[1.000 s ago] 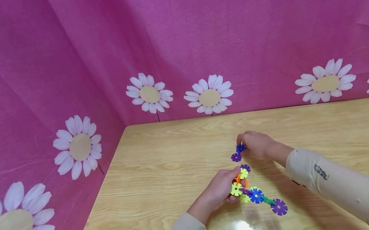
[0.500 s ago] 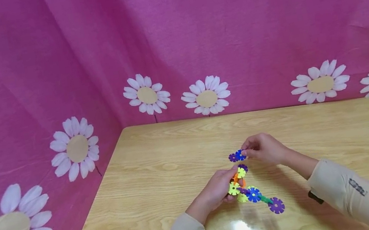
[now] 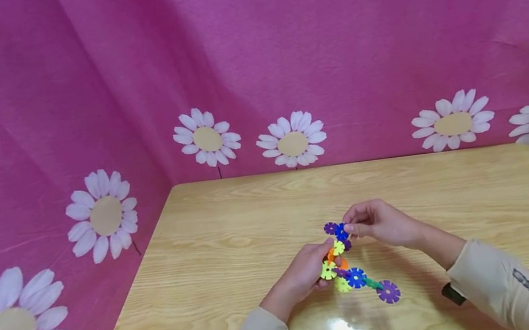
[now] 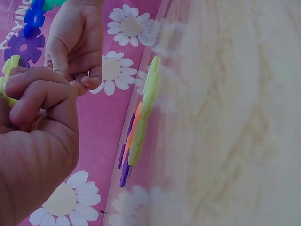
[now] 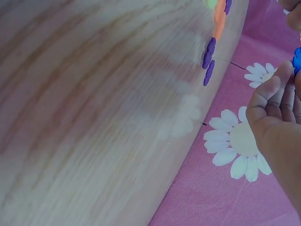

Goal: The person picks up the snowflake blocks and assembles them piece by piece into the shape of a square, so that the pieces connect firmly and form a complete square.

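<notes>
In the head view my left hand (image 3: pixel 300 271) grips a chain of notched plastic snowflake discs by its orange and yellow part. That chain runs on through a blue disc (image 3: pixel 356 277) and a green disc (image 3: pixel 372 283) to a large purple disc (image 3: pixel 388 292). My right hand (image 3: pixel 385 225) pinches a blue snowflake disc (image 3: pixel 341 232) joined to a smaller purple disc (image 3: pixel 330 228). This blue disc overlaps the dark purple disc (image 3: pixel 347 245) at the chain's far end. In the right wrist view only a bit of the blue disc (image 5: pixel 297 61) shows past my fingers.
Yellow discs (image 4: pixel 146 113), with orange and purple ones beside them, appear edge-on against the tabletop in both wrist views. The wooden table (image 3: pixel 230 211) reaches back to a pink curtain (image 3: pixel 352 27) printed with daisies. Both wrists wear black bands.
My right hand has come down with its blue and purple discs, from a gap above the chain to its far end. My left hand keeps its grip on the chain, nearly still.
</notes>
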Motion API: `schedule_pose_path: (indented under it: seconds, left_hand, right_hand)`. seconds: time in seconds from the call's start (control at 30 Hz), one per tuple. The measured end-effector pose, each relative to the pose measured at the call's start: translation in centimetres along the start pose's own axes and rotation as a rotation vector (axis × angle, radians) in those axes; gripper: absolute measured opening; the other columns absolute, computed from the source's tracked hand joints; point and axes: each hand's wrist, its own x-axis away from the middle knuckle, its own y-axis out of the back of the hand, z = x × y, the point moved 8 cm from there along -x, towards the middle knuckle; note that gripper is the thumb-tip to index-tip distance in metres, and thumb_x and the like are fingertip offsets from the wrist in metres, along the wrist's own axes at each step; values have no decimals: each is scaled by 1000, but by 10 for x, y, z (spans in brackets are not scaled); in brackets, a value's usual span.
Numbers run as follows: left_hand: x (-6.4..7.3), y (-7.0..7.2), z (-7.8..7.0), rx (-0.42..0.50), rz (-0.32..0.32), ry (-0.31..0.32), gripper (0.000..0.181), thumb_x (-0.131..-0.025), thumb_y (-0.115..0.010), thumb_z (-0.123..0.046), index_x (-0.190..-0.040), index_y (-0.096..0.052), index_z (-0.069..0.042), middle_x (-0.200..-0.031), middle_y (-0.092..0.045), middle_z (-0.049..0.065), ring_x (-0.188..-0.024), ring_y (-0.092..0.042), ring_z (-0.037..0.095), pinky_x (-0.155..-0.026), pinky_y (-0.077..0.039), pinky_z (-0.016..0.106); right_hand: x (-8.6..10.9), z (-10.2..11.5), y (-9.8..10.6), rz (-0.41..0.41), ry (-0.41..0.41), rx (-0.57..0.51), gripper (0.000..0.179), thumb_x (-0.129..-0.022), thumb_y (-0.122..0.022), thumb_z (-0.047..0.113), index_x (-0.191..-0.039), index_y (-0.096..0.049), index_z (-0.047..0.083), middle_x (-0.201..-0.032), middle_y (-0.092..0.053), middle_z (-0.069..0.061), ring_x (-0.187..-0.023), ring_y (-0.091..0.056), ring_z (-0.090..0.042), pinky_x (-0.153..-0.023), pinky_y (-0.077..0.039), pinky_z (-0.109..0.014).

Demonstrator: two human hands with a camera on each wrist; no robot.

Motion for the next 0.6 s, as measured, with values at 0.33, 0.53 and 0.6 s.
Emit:
schedule_pose_path:
  seconds: [0.33,0.53,0.6]
  left_hand:
    - [2,-1,-3,3,28,-14,54,-99,-35,-42,-86,-55,7,-66,-52,-2,-41,-34,8,-35,-25,20]
    - [2,-2,-3,-8,46,-23,60,-97,-36,-46,-89,-54,11,-67,-53,-1,-42,-34,8,-37,-24,20]
    - [2,-2,-4,-22,52,-22,63,-96,-36,-48,-92,-54,13,-67,-53,-1,-42,-34,9,-37,-25,21]
  right_hand:
    - [3,-1,-5,25,5,-123,21,-91,-58,16,-102,-59,-2,-94,-61,-28,-86,-62,-38,-77,-50,-47]
    - [4,-5,-6,27,25,-132,19,-89,-61,15,-99,-60,-2,-92,-65,-22,-85,-62,-39,-77,-51,-46]
    - [4,-6,-7,41,43,-132,18,-89,-62,13,-99,-60,-2,-91,-66,-19,-85,-61,-40,-76,-51,-46]
